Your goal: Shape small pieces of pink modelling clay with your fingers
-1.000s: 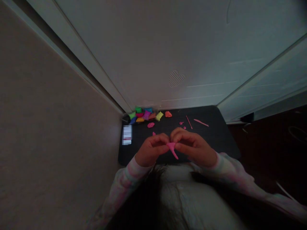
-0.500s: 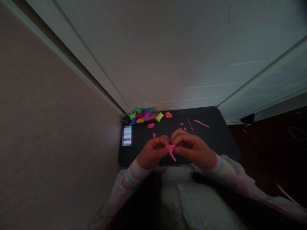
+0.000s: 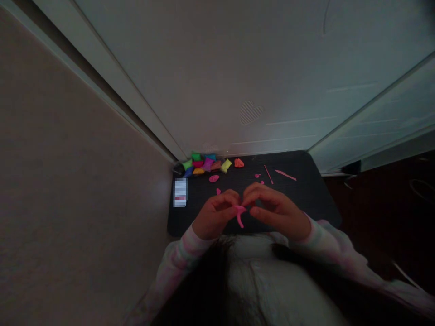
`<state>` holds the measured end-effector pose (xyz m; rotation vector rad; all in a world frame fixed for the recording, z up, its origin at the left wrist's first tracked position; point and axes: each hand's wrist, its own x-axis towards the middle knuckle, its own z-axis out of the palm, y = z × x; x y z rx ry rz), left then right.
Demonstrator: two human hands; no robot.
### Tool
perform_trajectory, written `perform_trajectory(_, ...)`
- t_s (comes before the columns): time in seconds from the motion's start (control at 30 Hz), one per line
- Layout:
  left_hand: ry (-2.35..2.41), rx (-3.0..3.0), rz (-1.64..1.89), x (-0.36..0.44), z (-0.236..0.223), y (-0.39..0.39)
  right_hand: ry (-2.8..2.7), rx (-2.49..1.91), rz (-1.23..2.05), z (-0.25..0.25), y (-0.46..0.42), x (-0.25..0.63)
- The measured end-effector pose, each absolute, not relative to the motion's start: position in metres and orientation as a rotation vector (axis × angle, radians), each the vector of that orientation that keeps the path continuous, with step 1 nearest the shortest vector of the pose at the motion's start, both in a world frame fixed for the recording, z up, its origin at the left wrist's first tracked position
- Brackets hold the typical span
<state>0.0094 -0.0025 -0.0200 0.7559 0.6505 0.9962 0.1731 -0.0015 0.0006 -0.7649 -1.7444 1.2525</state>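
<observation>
My left hand (image 3: pixel 217 213) pinches a pink piece of modelling clay (image 3: pixel 239 216) between thumb and fingers. The clay has a wide top and a thin curved tail that hangs down. Beside it is my right hand (image 3: pixel 277 210), its thumb parted from its bent fingers. The right fingertips are close to the clay's upper edge; whether they touch it I cannot tell. Beyond my hands lie a pink clay lump (image 3: pixel 214 179), a smaller pink piece (image 3: pixel 218 191) and small pink bits (image 3: pixel 257 175). A thin pink stick tool (image 3: pixel 268 174) and a flat pink modelling tool (image 3: pixel 285 175) lie farther right.
Several coloured clay packets (image 3: pixel 208 164) are heaped at the dark table's (image 3: pixel 316 194) back left, with an orange clay lump (image 3: pixel 239 163) to their right. A blurred white rectangular object (image 3: pixel 180 192) lies at the left edge. A white panel (image 3: pixel 210 81) with a heart rises behind the table.
My right thumb has come away from the clay and the right hand has shifted slightly right. The clay's tail has swung a little to the left; my left hand keeps its pinch.
</observation>
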Motion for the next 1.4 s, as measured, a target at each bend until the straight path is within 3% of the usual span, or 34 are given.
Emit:
perform_trajectory(0.27, 0.590, 0.593, 0.918, 0.014, -0.021, -0.007, -1.742, -0.775, 1.177, 0.001, -0.003, 0.170)
perform_trajectory(0.53, 0.697, 1.002, 0.892, 0.001, -0.026, 0.000, -1.864, -0.831, 1.077, -0.001, -0.004, 0.172)
perform_trajectory(0.93, 0.685, 0.885, 0.998, 0.006, -0.034, -0.007, -1.803, -0.854, 1.109, -0.004, -0.008, 0.173)
perform_trajectory(1.4, 0.691, 0.978, 0.855, -0.008, -0.035, -0.007, -1.721, -0.836, 1.264, -0.015, -0.017, 0.168)
